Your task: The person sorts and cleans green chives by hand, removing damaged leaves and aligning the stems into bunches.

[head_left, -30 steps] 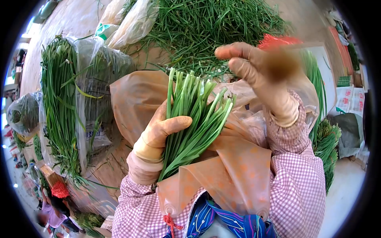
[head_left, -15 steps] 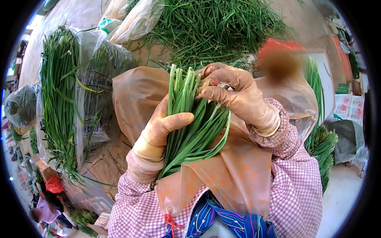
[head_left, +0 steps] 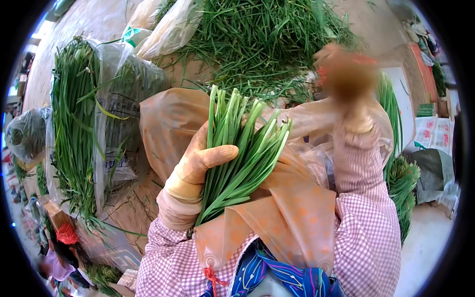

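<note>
In the head view, my gloved left hand (head_left: 212, 151) is closed around a bunch of garlic chives (head_left: 242, 158), thumb across the front. The pale cut ends fan out at the top, and the leaves run down over my orange-spotted plastic apron (head_left: 292, 210). My gloved right hand (head_left: 327, 53) is stretched away to the upper right, beside the loose chive heap (head_left: 267, 37) and some red strands (head_left: 363, 58). A brown blurred spot covers most of this hand, so its fingers and anything in them cannot be made out.
At left stands a plastic bag (head_left: 116, 133) packed with upright chives (head_left: 74, 128). Clear plastic bags (head_left: 173, 29) lie at the back. More chives (head_left: 402, 183) stand at right near a grey-green sack (head_left: 433, 171). A person in purple (head_left: 57, 265) is at lower left.
My right hand has left the chive bunch and moved up and right to the red strands. The bunch's right-hand stems now fan outward. My left hand keeps its hold.
</note>
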Demonstrator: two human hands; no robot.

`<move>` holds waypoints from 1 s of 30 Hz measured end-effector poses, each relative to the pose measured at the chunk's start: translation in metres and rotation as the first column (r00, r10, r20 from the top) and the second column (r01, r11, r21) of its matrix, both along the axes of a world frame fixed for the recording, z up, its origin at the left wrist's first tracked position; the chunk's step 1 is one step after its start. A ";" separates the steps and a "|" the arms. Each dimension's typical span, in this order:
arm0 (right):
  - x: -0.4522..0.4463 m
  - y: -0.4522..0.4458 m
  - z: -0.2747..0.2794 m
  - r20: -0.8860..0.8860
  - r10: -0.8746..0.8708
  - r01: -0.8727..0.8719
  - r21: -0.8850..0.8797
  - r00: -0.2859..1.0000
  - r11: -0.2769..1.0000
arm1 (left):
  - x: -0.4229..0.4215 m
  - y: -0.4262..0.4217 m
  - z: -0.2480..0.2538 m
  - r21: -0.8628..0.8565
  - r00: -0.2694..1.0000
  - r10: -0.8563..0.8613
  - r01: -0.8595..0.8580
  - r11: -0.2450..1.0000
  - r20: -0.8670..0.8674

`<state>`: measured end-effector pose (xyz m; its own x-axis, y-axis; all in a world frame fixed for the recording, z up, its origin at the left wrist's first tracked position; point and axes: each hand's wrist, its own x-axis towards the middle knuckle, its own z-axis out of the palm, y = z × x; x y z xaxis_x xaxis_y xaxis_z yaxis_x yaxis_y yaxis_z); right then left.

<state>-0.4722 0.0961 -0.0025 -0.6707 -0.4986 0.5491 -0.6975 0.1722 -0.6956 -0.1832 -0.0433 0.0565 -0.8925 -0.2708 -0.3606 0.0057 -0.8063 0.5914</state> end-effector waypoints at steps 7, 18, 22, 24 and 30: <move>0.160 -0.018 0.058 0.704 0.622 -0.207 -0.702 -0.343 0.681 | -0.005 -0.005 -0.004 -0.204 0.996 -0.089 0.088 0.975 0.001; 0.145 -0.079 0.063 0.829 0.559 -0.371 -0.515 0.015 0.773 | -0.027 -0.057 0.015 -0.759 0.741 -0.407 0.632 0.157 0.533; 0.095 -0.080 0.071 0.694 0.702 -0.217 -0.669 0.160 0.711 | -0.029 -0.049 0.018 -0.524 0.852 -0.451 0.521 0.674 0.267; 0.042 -0.073 0.068 0.541 0.794 -0.247 -0.759 0.276 0.603 | -0.023 -0.049 0.015 -0.628 0.823 -0.488 0.550 0.551 0.292; -0.059 -0.018 0.070 0.608 0.486 0.030 -0.643 0.628 0.765 | -0.001 -0.054 0.027 -0.506 0.707 -0.508 0.707 0.495 0.491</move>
<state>-0.5308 0.0778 0.0674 -0.8631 -0.4759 0.1689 0.1083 -0.5012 -0.8585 -0.1839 -0.0968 0.0839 -0.8276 0.0658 -0.5574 -0.5577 0.0152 0.8299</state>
